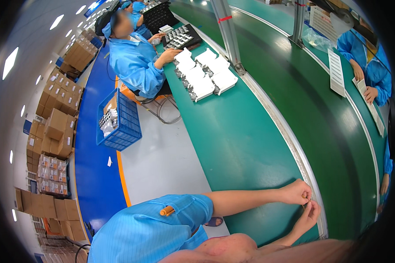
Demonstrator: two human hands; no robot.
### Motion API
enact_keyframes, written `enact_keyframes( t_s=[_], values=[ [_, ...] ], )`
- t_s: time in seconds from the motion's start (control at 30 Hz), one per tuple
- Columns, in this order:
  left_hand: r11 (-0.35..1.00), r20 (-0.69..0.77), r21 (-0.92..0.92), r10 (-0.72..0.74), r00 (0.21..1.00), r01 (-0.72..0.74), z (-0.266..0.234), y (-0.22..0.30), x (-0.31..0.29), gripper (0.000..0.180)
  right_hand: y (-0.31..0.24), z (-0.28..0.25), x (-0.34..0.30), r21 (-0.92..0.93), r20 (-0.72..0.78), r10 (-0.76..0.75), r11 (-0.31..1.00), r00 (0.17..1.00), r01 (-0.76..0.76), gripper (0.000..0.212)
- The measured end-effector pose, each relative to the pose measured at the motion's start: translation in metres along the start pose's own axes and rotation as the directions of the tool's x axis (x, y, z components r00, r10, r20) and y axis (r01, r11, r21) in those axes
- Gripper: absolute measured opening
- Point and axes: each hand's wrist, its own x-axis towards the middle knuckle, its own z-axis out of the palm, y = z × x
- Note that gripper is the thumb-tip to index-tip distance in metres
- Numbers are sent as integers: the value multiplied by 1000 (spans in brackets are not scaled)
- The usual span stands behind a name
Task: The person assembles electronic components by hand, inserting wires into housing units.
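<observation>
My left hand (295,192) reaches across the green bench with its fingers pinched together. Close below it, my right hand (309,218) is also closed in a pinch, and the fingertips of the two hands meet. Between them is something very small, too little of it showing to name. Both hands are over the bench's far edge, beside the metal rail (303,162). A blue short sleeve covers my left upper arm, with an orange pen (166,211) tucked in it.
Several white plastic housings (202,74) lie farther up the green bench (232,144). A seated co-worker (136,65) in blue handles a black tray (180,37) of small parts. A blue crate (120,131) stands on the floor. Another worker (368,65) holds a white strip across the conveyor (289,101).
</observation>
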Motion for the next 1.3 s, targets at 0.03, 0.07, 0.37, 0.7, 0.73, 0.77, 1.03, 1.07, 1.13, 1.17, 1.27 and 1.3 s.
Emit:
enact_keyframes(
  t_s=[0.03,0.07,0.37,0.7,0.73,0.77,1.03,1.07,1.13,1.17,1.27,1.3],
  values=[
    [1000,13,3,-16,1000,16,1,1,1,8,-1,-1,0,-1,4,5,1000,1000,-5,11],
    [1000,14,3,-16,1000,16,1,1,1,8,-1,-2,1,-1,9,10,1000,1000,-10,11],
    [999,8,6,-39,999,39,-2,5,1,8,-1,0,1,29,7,12,1000,1000,-12,11],
    [999,6,30,-15,1000,15,1,9,2,10,-7,-3,0,-22,-41,-25,999,999,24,9],
    [998,38,49,-32,999,30,10,13,6,11,-8,-9,-1,-34,-61,-33,999,998,31,8],
    [998,25,53,-22,999,21,17,11,8,13,-12,-18,-1,-63,-101,-44,997,994,38,7],
    [987,-18,-27,-156,988,155,-13,-11,-9,12,-32,18,1,-22,-91,-15,1000,996,13,6],
    [988,24,-43,-146,989,147,-6,-6,-6,12,-31,13,-1,-24,-106,-31,999,994,28,5],
    [984,7,25,-177,984,177,2,4,-4,10,-26,2,-3,-14,-134,-47,999,990,45,4],
    [984,15,25,-174,985,174,6,4,-3,10,-26,-1,-3,-17,-141,-48,999,989,46,4],
    [988,4,26,-150,989,150,9,3,-3,9,-27,-3,-4,-10,-148,-27,1000,989,26,4],
    [987,-3,31,-159,987,159,8,5,-3,10,-27,-2,-4,-7,-143,-28,1000,989,28,4]
  ],
)
